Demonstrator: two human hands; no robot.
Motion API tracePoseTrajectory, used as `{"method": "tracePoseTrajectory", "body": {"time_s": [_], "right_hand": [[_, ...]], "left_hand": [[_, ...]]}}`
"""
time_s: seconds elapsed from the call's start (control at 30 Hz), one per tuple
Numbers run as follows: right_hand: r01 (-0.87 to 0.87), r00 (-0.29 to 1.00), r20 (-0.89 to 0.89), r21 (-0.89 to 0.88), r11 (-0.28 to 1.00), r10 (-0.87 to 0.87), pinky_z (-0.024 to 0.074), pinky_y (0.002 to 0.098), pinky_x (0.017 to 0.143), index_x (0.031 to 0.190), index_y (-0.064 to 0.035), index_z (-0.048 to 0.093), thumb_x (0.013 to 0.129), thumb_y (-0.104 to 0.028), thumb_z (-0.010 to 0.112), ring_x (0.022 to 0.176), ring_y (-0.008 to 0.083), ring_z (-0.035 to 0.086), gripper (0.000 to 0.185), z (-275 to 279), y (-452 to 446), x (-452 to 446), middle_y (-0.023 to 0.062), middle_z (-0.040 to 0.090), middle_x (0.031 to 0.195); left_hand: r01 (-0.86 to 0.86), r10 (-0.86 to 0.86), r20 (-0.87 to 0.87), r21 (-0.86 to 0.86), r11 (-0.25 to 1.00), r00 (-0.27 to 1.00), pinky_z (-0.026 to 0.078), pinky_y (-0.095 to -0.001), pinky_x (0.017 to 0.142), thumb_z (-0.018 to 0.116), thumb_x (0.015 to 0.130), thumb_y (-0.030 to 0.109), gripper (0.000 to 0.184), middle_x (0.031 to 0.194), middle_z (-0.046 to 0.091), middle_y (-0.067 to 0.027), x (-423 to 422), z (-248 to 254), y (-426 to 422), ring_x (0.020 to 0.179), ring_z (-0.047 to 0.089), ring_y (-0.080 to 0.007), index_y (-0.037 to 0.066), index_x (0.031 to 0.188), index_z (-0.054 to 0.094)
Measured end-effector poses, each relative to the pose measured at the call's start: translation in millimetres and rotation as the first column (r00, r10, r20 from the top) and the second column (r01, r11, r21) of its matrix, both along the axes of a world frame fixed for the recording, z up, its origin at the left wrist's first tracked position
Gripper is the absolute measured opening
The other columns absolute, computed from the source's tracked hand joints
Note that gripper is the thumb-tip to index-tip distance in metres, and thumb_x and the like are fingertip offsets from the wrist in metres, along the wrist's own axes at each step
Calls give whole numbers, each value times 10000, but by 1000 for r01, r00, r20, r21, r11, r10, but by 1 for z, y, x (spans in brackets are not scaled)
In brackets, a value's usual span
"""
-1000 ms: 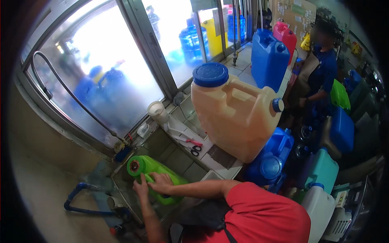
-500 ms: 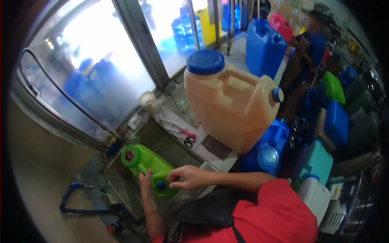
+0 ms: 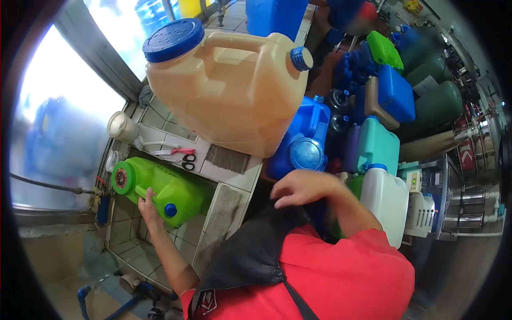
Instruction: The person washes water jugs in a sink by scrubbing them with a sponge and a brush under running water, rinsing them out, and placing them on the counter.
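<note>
A green jug [image 3: 178,192] with a blue spout cap lies over the tiled basin at the left. Around its handle my left hand [image 3: 148,205] is closed. My right hand [image 3: 298,188] is raised near my chest, away from the jug, its fingers curled; nothing can be made out in it. A large peach-coloured container [image 3: 229,96] with blue caps stands on the tiled ledge beyond the basin. Scissors [image 3: 186,159] and a red-handled tool [image 3: 181,151] lie on the ledge beside it.
A white tub [image 3: 122,128] stands by the window. Right of the ledge are a blue jug [image 3: 301,138], a teal jug [image 3: 377,144] and a white jug [image 3: 385,202]. Further back are several more containers and dark green cylinders [image 3: 437,106].
The view has turned right and down. My right hand has come off the green jug and moved right, towards my chest. The jug now sits higher in the basin, with my left hand on its handle.
</note>
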State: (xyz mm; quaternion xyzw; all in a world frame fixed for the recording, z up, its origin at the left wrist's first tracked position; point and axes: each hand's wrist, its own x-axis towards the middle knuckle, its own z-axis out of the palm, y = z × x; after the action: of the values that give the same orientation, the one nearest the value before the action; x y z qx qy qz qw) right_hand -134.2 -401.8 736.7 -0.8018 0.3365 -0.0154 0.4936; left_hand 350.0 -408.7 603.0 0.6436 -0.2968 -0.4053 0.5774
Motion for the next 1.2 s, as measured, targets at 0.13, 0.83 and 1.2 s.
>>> {"method": "tracePoseTrajectory", "body": {"time_s": [0.13,0.83,1.2], "right_hand": [[631,653,-376,-211,747,-658,523,342,615,850,-5,735,858,-317,693,651,184,685,314,26,-21,-65,158,695,716],[960,277,72,24,279,-958,451,276,584,827,-39,661,776,-123,704,607,122,559,107,-104,-84,-175,25,647,730],[648,599,-27,-571,504,-800,404,259,553,727,-14,663,652,-88,789,603,65,498,164,129,-11,-169,-16,572,631]], "left_hand": [[-28,24,-109,-35,999,994,475,-309,728,679,917,230,216,893,561,-7,-12,6,-16,805,564,-130,66,995,563],[-296,311,205,-104,950,928,490,-335,691,758,848,308,394,875,690,-114,-23,-8,-23,755,622,-174,-46,981,647],[-457,465,-3,-191,869,885,474,-298,673,655,936,375,420,944,625,-68,-18,-32,-30,789,573,-142,-13,1064,559]]}}
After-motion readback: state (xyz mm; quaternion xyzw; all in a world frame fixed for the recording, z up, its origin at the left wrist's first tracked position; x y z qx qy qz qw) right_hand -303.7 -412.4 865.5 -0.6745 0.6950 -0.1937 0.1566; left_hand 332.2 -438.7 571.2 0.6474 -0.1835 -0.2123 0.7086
